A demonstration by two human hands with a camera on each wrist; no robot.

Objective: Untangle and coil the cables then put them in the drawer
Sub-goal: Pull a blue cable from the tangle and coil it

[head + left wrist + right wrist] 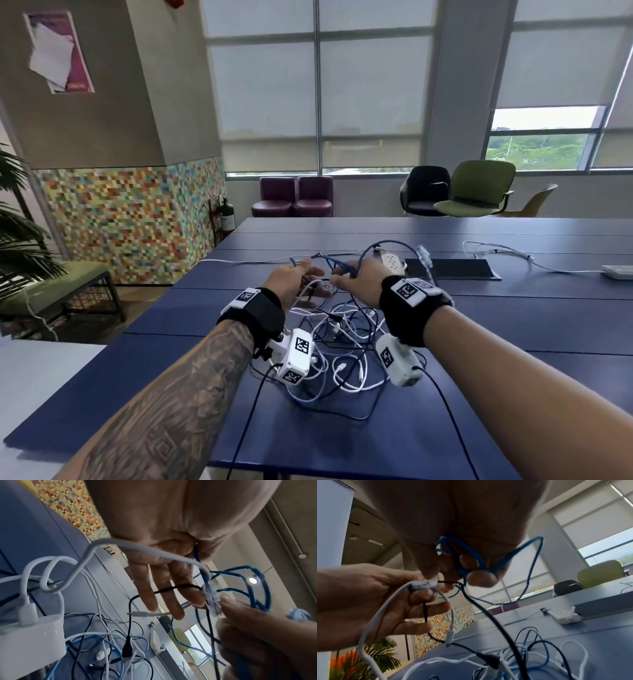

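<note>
Looking down from the head camera, both hands are raised over a blue desk (pixel 513 359). Below them lies a loose heap of white, black and blue cables (pixel 342 356), tangled and uncoiled. No drawer is visible, so the task seems barely begun.

From the left wrist, the left hand (pixel 159 555) has its fingers mostly straight, with a white cable (pixel 154 551) and a thin black cable (pixel 171 588) draped across them; a blue network cable (pixel 257 582) runs into the fold by the thumb, apparently pinched there.

From the right wrist, the right hand (pixel 462 555) curls round several loops of the blue cable, while its clear plastic plug (pixel 424 584) rests at the left fingertips. Separating, coiling and stowing all remain.
</note>
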